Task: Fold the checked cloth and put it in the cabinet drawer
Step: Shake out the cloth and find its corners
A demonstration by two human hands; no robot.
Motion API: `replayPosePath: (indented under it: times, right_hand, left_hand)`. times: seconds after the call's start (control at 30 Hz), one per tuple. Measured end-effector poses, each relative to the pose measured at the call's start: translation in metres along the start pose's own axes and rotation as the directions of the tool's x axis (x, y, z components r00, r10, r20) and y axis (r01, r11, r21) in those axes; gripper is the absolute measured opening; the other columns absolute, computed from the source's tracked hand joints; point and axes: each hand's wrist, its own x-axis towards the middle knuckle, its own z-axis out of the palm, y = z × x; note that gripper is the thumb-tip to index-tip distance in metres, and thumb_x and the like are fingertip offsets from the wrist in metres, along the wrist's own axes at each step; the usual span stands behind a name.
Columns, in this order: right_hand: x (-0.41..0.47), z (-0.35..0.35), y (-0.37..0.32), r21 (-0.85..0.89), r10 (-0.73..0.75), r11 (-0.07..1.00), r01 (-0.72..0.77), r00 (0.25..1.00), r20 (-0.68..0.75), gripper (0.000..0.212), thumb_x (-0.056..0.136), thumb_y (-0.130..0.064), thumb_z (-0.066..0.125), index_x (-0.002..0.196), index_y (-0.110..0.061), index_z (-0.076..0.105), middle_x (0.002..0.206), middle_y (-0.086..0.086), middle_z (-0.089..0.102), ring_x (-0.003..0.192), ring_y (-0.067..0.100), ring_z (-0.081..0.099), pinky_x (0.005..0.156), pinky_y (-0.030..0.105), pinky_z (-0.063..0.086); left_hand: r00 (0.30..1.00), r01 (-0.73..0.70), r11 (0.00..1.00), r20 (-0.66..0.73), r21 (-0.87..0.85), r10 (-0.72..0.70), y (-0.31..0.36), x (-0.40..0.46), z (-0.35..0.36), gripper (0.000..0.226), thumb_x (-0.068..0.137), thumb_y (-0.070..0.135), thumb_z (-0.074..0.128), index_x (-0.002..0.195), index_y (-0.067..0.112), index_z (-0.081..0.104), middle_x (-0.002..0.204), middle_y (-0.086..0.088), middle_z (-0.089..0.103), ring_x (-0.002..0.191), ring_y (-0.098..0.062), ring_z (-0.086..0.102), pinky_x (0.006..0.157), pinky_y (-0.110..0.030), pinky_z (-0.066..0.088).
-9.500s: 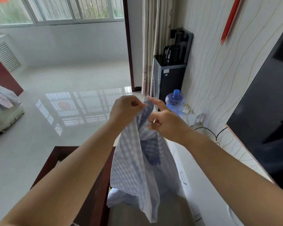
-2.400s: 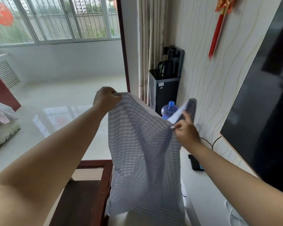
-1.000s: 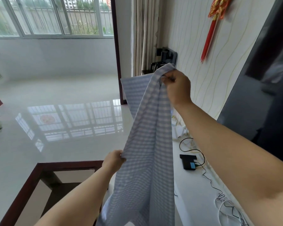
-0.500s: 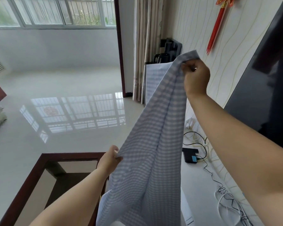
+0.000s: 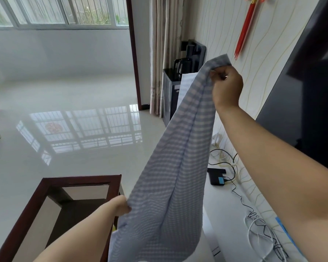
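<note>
The blue-and-white checked cloth (image 5: 176, 167) hangs in the air in front of me, doubled lengthwise into a long strip. My right hand (image 5: 226, 87) is raised high on the right and pinches its top corner. My left hand (image 5: 121, 206) is low in the middle and grips the cloth's left edge partway down. The cloth's bottom end drops out of the frame. The white cabinet (image 5: 229, 210) runs along the wall under the cloth, and no drawer shows in view.
A dark wooden table with a glass top (image 5: 51, 201) stands at lower left. A black box (image 5: 217, 176) and tangled cables (image 5: 261, 229) lie on the white cabinet. A dark water dispenser (image 5: 180, 82) stands by the curtain, a black screen (image 5: 314, 95) on the right wall.
My right hand has shifted right and a little lower with the cloth's corner. My left hand stays low on the side edge, and the cloth is stretched more between them.
</note>
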Motion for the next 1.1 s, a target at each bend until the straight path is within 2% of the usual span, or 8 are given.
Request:
replayPosePath:
  times: [0.1,0.23,0.3,0.4,0.5,0.7,0.93,1.1]
  right_hand:
    - [0.004,-0.005,0.005,-0.004,0.008,1.000,-0.008,0.999,-0.046,0.009,0.087,-0.018,0.059,0.083,-0.012,0.065,0.082,-0.005,0.062,0.078,0.008,0.055,0.069,0.008,0.042]
    - [0.013,-0.017,0.009,-0.006,-0.031,1.000,0.031,0.993,-0.111,0.008,0.086,-0.020,0.057,0.081,-0.015,0.062,0.083,-0.005,0.062,0.078,0.008,0.056,0.074,0.017,0.046]
    - [0.010,-0.019,0.009,-0.020,-0.092,0.996,0.091,0.995,-0.048,0.012,0.087,-0.019,0.057,0.086,-0.010,0.065,0.087,-0.003,0.063,0.081,0.008,0.057,0.074,0.013,0.045]
    - [-0.007,-0.014,0.015,-0.058,-0.126,0.989,0.134,0.983,0.131,0.011,0.086,-0.016,0.058,0.088,-0.010,0.068,0.092,0.002,0.067,0.084,0.011,0.058,0.075,0.013,0.045]
    - [-0.038,-0.009,0.024,-0.069,-0.113,0.988,0.137,0.953,0.280,0.013,0.088,-0.009,0.057,0.088,-0.011,0.069,0.091,0.002,0.067,0.081,0.011,0.058,0.073,0.005,0.041]
    - [-0.091,-0.003,0.038,-0.056,-0.131,0.984,0.172,0.891,0.436,0.015,0.090,-0.002,0.056,0.091,-0.003,0.070,0.091,0.009,0.070,0.078,0.010,0.059,0.075,0.001,0.041]
    - [-0.102,0.001,0.043,-0.003,-0.183,0.975,0.224,0.801,0.570,0.013,0.087,0.000,0.059,0.095,-0.002,0.069,0.101,0.008,0.063,0.091,0.017,0.059,0.087,0.021,0.048]
    - [-0.086,-0.011,0.065,-0.082,0.204,0.978,-0.194,0.967,0.152,0.008,0.090,-0.009,0.059,0.090,-0.001,0.061,0.118,0.012,0.047,0.088,0.008,0.050,0.073,0.005,0.038]
  left_hand:
    - [0.999,0.015,0.970,-0.024,-0.245,-0.022,0.016,-0.002,0.002,0.025,0.097,0.024,0.038,0.095,0.009,0.058,0.092,-0.007,0.061,0.093,-0.026,0.063,0.073,-0.028,0.050]
    - [0.929,0.196,0.485,0.320,-0.852,0.187,0.044,-0.023,-0.015,0.046,0.101,0.043,0.031,0.119,0.008,0.053,0.113,-0.014,0.065,0.103,-0.029,0.064,0.092,-0.044,0.052]
    - [0.892,0.114,0.633,0.359,-0.765,0.274,0.059,-0.026,-0.023,0.062,0.096,0.056,0.032,0.140,0.013,0.039,0.140,-0.014,0.047,0.128,-0.029,0.047,0.102,-0.043,0.043]
    - [0.949,-0.316,0.666,-0.226,-0.675,0.220,0.088,-0.028,-0.051,0.096,0.070,0.067,0.066,0.145,0.016,0.031,0.145,-0.009,0.042,0.134,-0.025,0.040,0.105,-0.037,0.040]
    - [0.703,-0.597,0.672,-0.689,-0.438,0.176,0.123,-0.053,-0.104,0.099,0.071,0.056,0.073,0.148,0.024,0.020,0.153,0.002,0.024,0.139,-0.018,0.023,0.113,-0.043,0.023]
    - [0.360,-0.793,0.601,-0.874,-0.102,0.327,0.173,-0.109,-0.167,0.035,0.089,0.035,0.059,0.124,0.029,0.055,0.119,0.008,0.061,0.092,-0.008,0.062,0.080,-0.034,0.056]
    - [0.467,-0.700,0.683,-0.857,-0.209,0.217,0.172,-0.113,-0.179,0.019,0.090,0.031,0.059,0.091,0.018,0.073,0.089,0.000,0.065,0.078,-0.018,0.063,0.068,-0.029,0.052]
    - [0.831,-0.526,0.069,-0.529,-0.848,-0.171,0.134,-0.107,-0.190,0.015,0.087,0.005,0.055,0.098,0.001,0.065,0.082,-0.009,0.066,0.077,-0.028,0.067,0.063,-0.033,0.057]
